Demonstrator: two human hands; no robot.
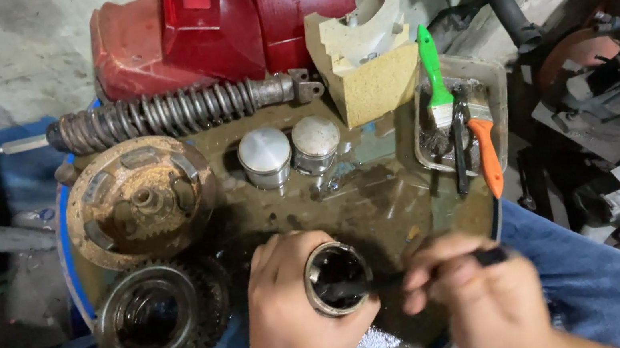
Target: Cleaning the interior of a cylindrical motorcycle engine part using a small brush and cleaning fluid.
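My left hand point(293, 314) grips a hollow metal piston point(337, 278), its open end turned up toward me. My right hand point(477, 296) holds a thin dark tool point(491, 256) whose tip reaches into the piston's open end. Both hands hover over the front of a dirty round drum top point(379, 205) wet with brown liquid. My legs in blue jeans point(607, 277) sit on either side of the drum.
Two more pistons point(265, 156) point(315, 143) stand upright mid-drum. A clutch hub point(137, 200) and a toothed gear basket point(154, 317) lie left, a coil spring shock point(172, 112) behind. A tray point(492, 80) holds green and orange brushes. Red bike panels point(208, 27) sit at the back.
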